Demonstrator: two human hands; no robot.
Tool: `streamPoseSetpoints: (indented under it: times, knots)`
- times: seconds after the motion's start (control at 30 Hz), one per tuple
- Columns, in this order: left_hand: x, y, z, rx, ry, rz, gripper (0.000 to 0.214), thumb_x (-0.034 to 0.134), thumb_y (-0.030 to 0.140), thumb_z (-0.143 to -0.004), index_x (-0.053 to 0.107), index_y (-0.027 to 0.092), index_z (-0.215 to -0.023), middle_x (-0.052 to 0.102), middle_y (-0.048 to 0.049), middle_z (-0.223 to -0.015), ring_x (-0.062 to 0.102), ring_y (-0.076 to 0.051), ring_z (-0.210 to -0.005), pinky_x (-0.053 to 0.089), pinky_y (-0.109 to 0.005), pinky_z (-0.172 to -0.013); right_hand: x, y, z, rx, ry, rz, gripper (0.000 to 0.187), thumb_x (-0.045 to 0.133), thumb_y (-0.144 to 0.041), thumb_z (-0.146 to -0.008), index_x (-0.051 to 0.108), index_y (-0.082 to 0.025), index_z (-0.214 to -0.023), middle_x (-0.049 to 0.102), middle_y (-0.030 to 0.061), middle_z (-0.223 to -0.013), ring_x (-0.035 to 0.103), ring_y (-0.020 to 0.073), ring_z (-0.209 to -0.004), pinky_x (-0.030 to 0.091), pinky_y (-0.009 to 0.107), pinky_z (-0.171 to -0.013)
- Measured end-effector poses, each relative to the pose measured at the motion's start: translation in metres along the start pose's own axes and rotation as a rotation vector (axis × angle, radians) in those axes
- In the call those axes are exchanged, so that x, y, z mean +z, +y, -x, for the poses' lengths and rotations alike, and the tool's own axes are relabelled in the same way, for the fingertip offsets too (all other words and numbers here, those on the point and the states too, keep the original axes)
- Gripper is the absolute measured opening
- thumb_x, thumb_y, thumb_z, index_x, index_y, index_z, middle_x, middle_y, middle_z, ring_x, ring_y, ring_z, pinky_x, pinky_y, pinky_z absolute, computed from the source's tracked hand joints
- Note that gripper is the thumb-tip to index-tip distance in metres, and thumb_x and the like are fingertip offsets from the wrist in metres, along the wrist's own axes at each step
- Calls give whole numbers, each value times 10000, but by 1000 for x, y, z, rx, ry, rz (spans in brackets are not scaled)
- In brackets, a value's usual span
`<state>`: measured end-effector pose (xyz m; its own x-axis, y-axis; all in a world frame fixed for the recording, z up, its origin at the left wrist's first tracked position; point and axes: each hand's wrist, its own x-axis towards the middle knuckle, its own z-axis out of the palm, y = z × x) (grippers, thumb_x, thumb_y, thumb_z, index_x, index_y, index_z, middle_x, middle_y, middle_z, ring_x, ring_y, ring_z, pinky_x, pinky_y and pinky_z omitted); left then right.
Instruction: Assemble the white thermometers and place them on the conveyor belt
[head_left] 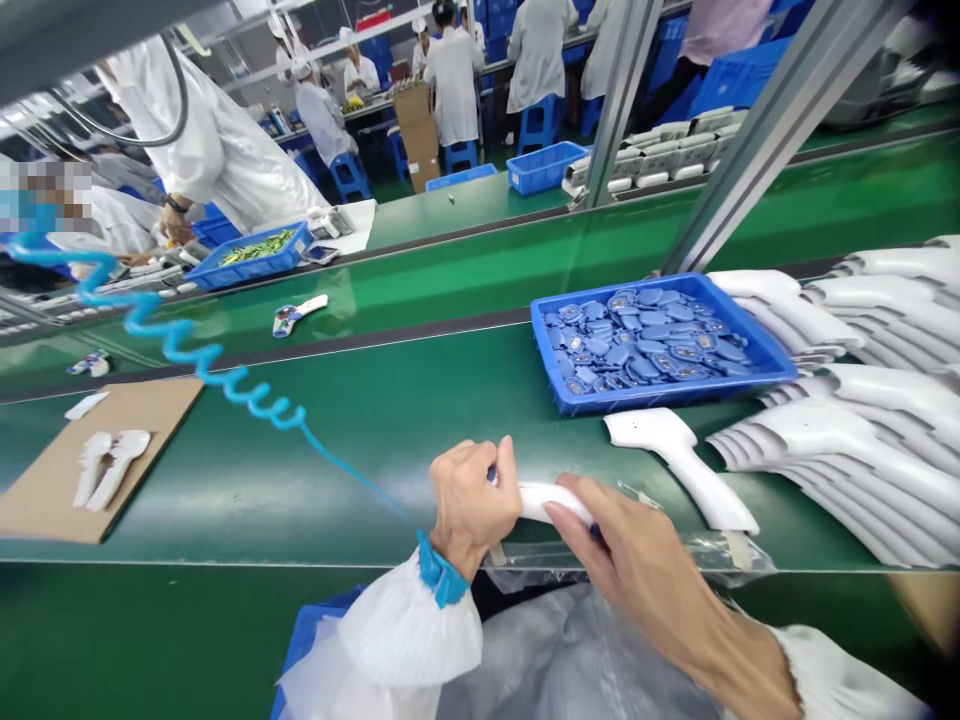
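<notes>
Head view: smooth, curved white piece (535, 499)

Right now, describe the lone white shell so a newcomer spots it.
On the green workbench, find the blue tray of small blue parts. On its near side, beyond the right hand, lies the curved white shell: single, unlike the stacked shells to its right.

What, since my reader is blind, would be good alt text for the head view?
A person's left hand and right hand hold a white part over a green workbench, a coiled blue cord running to the left wristband. To the right sit a blue tray of small blue pieces and stacked white shells.
</notes>
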<state>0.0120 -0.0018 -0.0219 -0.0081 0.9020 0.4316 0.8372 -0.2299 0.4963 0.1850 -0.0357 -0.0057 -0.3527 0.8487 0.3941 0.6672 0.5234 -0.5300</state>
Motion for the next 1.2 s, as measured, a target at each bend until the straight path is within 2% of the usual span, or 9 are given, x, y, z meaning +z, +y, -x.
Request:
streamPoseSetpoints:
  times: [0.2, 0.47, 0.6, 0.7, 0.8, 0.87, 0.97, 1.07, 1.2]
  knots:
    - [-6, -8, -14, -86, -165, -34, 504, 494, 336, -965, 436, 182, -489, 470, -10, -498, 362, -122, -505, 214, -310, -568, 14, 0, -8, 62, 54, 2, 298, 421, -355, -1063, 584, -207, -862, 563, -35, -608, 509, 116, -480, 358, 249, -497]
    - [-6, -6, -23, -266, -254, -9, 568, 513, 408, -960, 418, 185, -447, 347, 29, -469, 242, -121, -511, 184, -313, -566, 15, -11, -15, 185, -85, -103, 316, 422, -394, -1027, 618, -219, -851, 571, -18, -594, 490, 148, -487, 318, 283, -507]
    - [-19, -12, -26, -245, -383, 73, 511, 580, 448, -939, 541, 191, -498, 423, 29, -484, 387, -125, -524, 295, -282, -571, 16, -9, -22, 493, -169, -351, 413, 454, -508, -985, 614, -230, -723, 501, -32, -486, 443, 140, -421, 308, 278, -461]
    - [-26, -15, -8, -182, -214, 287, 361, 524, 470, -982, 701, 190, -838, 665, -34, -760, 620, -179, -803, 462, -295, -775, 15, 3, -24, 847, -280, -738, 525, 435, -587, -966, 497, -244, -575, 445, -32, -438, 333, 110, -356, 233, 268, -383]
    - [-19, -15, 12, -305, 103, 410, 467, 422, 469, -1032, 632, 182, -729, 670, -54, -754, 633, -175, -752, 483, -296, -751, 14, 12, -20, 1022, -511, -971, 515, 390, -610, -972, 540, -232, -655, 510, -25, -483, 250, 91, -341, 149, 258, -358]
    - [-9, -14, 18, -438, 236, 380, 551, 406, 481, -1042, 560, 190, -600, 600, -27, -615, 568, -150, -611, 444, -285, -657, 14, 11, -18, 906, -610, -872, 487, 416, -620, -970, 614, -214, -788, 630, 4, -594, 392, 105, -381, 259, 254, -383]
    - [3, -13, 12, -493, 206, 315, 540, 491, 488, -1012, 532, 194, -561, 539, 2, -555, 500, -130, -560, 393, -279, -608, 20, 0, -15, 502, -568, -489, 332, 527, -521, -967, 650, -217, -913, 725, 24, -758, 608, 156, -563, 405, 275, -525]
    - [10, -12, 0, -518, 123, 242, 553, 500, 454, -997, 465, 202, -507, 479, 9, -503, 454, -124, -532, 363, -274, -569, 33, -17, -11, 206, -508, -92, 329, 445, -353, -1027, 642, -204, -808, 693, 40, -647, 616, 177, -524, 322, 304, -502]
    - [11, -13, -13, -546, 90, 228, 543, 483, 397, -986, 448, 200, -482, 462, 2, -497, 460, -126, -546, 359, -271, -571, 44, -28, -10, 129, -433, 191, 392, 373, -305, -1056, 662, -161, -834, 696, 93, -611, 605, 188, -448, 224, 331, -466]
